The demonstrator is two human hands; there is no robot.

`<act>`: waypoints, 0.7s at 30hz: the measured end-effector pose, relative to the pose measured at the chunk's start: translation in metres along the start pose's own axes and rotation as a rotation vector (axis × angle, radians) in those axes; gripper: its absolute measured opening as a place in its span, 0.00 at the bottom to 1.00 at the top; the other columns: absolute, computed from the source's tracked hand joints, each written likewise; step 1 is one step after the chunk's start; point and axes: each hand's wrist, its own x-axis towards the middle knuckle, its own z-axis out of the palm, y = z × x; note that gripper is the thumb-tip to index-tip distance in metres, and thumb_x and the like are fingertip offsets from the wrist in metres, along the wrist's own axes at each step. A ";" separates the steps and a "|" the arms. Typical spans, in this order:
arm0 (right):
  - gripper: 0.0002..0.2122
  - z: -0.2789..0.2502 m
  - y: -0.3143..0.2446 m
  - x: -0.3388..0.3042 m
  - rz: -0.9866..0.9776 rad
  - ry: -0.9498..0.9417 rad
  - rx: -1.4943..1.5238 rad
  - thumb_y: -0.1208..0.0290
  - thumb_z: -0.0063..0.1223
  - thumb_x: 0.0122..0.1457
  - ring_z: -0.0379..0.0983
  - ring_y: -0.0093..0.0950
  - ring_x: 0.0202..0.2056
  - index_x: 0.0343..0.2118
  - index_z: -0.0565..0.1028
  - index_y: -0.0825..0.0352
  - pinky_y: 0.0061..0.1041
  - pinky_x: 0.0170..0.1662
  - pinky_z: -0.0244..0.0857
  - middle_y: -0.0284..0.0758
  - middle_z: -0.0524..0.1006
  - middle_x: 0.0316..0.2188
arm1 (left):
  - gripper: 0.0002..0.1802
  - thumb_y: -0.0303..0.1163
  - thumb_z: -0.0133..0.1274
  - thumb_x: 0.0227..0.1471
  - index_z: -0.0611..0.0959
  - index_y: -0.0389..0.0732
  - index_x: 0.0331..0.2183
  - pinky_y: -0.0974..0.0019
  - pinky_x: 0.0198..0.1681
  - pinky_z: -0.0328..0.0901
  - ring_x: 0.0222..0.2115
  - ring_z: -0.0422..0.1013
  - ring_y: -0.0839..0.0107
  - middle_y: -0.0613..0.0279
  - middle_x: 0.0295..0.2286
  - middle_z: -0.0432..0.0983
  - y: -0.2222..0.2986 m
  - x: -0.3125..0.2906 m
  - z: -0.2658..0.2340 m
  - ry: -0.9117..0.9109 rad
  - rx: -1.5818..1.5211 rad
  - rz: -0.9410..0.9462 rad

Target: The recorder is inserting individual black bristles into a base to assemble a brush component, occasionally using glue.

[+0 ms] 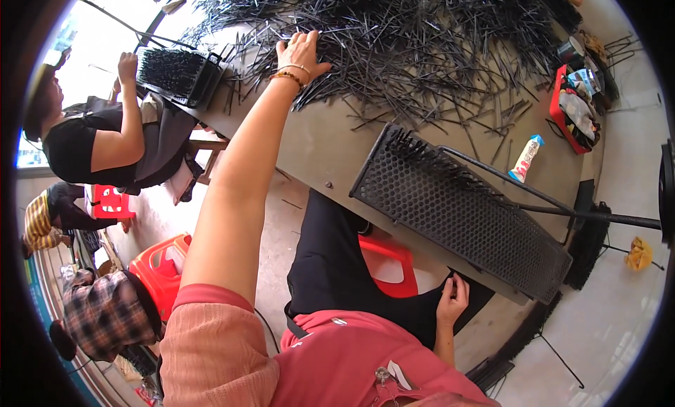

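Observation:
My left hand (301,53) reaches far across the table to the near left edge of a large heap of thin black strips (401,48). Its fingers are apart, with the thumb out to the side, and nothing shows in its grip. Low by my lap, my right hand (453,301) has its fingers curled in, close to the near edge of a long black perforated tray (450,196). A small dark tip shows at those fingers, too unclear to name. Short black strips stand up in holes along the tray's far left part.
A black rod frame (541,208) reaches over the tray from the right. A wrapped stick-shaped packet (526,158) and a red bin of odds and ends (568,111) are at the right. At the left, a person (105,140) sits by another bristle-filled tray (176,75). Red stools (160,266) stand behind.

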 end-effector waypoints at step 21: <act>0.06 -0.005 0.001 -0.006 -0.097 -0.006 -0.074 0.77 0.53 0.54 0.66 0.20 0.21 0.34 0.76 0.71 0.17 0.22 0.59 0.34 0.73 0.30 | 0.47 0.57 0.65 0.25 0.72 0.45 0.49 0.38 0.58 0.38 0.61 0.40 0.52 0.47 0.57 0.50 0.048 -0.072 -0.013 -0.053 0.069 0.128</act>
